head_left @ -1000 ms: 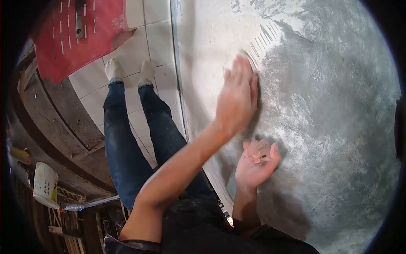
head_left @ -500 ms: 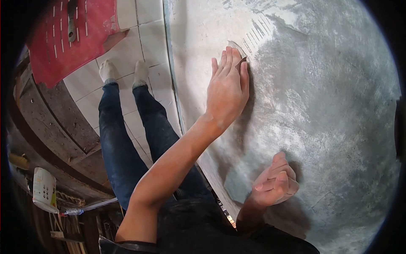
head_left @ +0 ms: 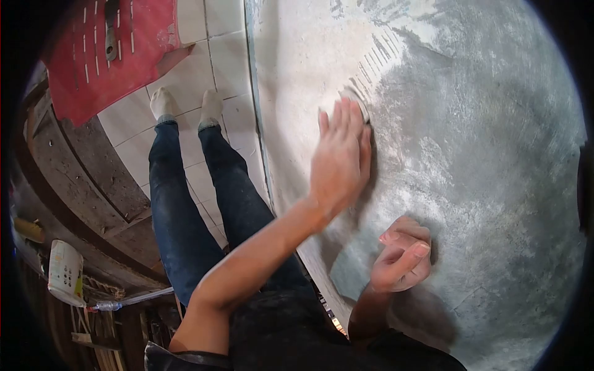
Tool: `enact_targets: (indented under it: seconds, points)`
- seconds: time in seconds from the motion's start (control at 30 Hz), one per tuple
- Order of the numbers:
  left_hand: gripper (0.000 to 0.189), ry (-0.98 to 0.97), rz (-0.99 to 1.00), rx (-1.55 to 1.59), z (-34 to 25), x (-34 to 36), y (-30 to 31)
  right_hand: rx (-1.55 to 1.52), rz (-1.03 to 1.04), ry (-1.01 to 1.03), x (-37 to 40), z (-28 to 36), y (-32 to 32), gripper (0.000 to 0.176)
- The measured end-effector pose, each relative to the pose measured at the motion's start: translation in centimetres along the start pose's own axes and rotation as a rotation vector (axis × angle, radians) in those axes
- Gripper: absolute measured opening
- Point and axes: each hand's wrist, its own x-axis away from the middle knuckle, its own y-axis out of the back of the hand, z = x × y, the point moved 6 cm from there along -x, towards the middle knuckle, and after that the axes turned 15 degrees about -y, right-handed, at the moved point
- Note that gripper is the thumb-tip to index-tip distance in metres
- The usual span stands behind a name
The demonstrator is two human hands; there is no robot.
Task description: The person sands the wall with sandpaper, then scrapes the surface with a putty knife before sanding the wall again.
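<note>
My left hand (head_left: 339, 157) lies flat against a grey, white-streaked plastered surface (head_left: 489, 185). Under its fingers is a folded piece of sandpaper (head_left: 360, 102), only its edge showing past the fingertips. Rows of short dark marks (head_left: 380, 52) run along the surface just beyond that hand. Lower and to the right, my right hand (head_left: 403, 255) is curled into a fist close to the same surface, its shadow beside it. Nothing shows inside the fist.
A red plastic stool (head_left: 111, 68) with a scraper-like tool (head_left: 111, 37) on it stands at upper left on white floor tiles (head_left: 229, 62). A white perforated container (head_left: 65, 272) hangs at lower left beside wooden boards (head_left: 93, 167). My legs (head_left: 185, 191) stretch along the surface's edge.
My left hand has slid down the surface toward me with the sandpaper. My right fist has turned and shifted slightly upward. The view has moved a little.
</note>
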Motion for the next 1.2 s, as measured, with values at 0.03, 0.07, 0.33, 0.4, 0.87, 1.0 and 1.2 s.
enact_targets:
  seconds: [0.03, 0.07, 0.33, 0.4, 0.87, 1.0, 1.2]
  points:
    - [0.044, 0.013, 0.01, 0.026, -0.6, 0.5, -0.2, -0.003, 0.015, 0.022, -0.2, 0.0, 0.0, 0.041]
    - [0.044, 0.013, 0.013, 0.035, -0.6, 0.7, -0.2, -0.003, 0.031, 0.04, -0.3, 0.1, 0.1, 0.041]
    - [0.042, -0.009, -0.031, -0.039, 2.1, -1.7, 0.2, -0.002, 0.063, 0.105, 0.0, 0.2, 0.2, 0.042]
    - [0.043, 0.018, -0.023, 0.007, -0.1, 0.4, -0.3, 0.012, 0.06, 0.131, -0.3, 0.1, 0.0, 0.041]
    - [0.05, 0.073, 0.023, 0.031, -0.1, -0.7, -0.1, -0.039, 0.107, 0.207, -0.1, -0.1, -0.1, 0.043]
    - [0.05, 0.073, 0.058, -0.063, 1.8, -2.6, 0.0, -0.042, 0.119, 0.2, 0.0, -0.2, 0.0, 0.044]
    - [0.05, 0.167, 0.126, 0.047, -0.8, -0.5, -0.2, -0.02, 0.112, 0.18, -0.1, -0.1, 0.0, 0.045]
